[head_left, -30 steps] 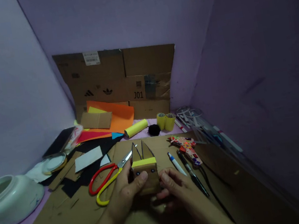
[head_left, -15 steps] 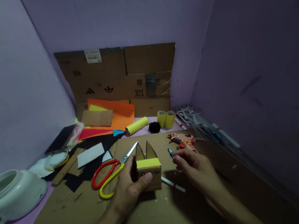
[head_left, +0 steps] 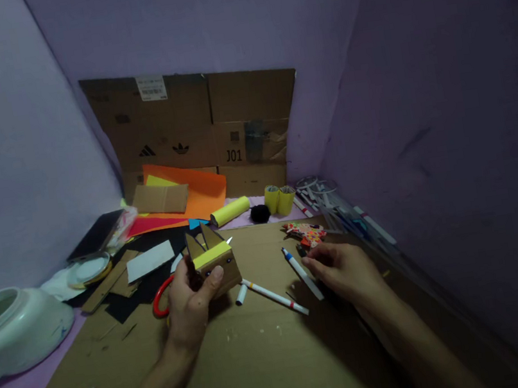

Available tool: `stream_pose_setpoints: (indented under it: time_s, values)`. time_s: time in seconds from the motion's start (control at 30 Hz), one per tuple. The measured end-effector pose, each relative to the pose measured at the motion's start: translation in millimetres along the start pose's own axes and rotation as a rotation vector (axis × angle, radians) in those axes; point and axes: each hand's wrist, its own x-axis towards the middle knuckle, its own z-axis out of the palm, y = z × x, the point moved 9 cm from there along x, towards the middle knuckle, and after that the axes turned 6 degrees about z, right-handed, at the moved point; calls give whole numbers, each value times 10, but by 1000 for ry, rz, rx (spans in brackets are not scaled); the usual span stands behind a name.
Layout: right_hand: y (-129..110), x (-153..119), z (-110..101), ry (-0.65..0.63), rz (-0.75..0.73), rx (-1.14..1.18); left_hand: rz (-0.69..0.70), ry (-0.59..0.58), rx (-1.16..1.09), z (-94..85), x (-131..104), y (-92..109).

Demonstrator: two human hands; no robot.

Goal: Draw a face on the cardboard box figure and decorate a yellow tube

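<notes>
Two hands work apart: the left hand clamps the eared box. Well right of it, the right hand meets a dark pen, grip unclear.

Dimly lit purplish walls.

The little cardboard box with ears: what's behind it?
Behind the box in the left hand are scissors: part of the red handle, a bit of yellow and the blade tip show. Hand and box cover the rest.
</notes>
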Motion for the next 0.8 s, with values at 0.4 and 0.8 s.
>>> stream_pose_setpoints:
  time_s: [0.4,0.8]
  values:
    - [-58,-50,96,-44,10,-272,-112,-122,0,155,-148,-52]
    - [-254,-62,386,-48,-66,-225,-107,-181,83,234,-227,-90]
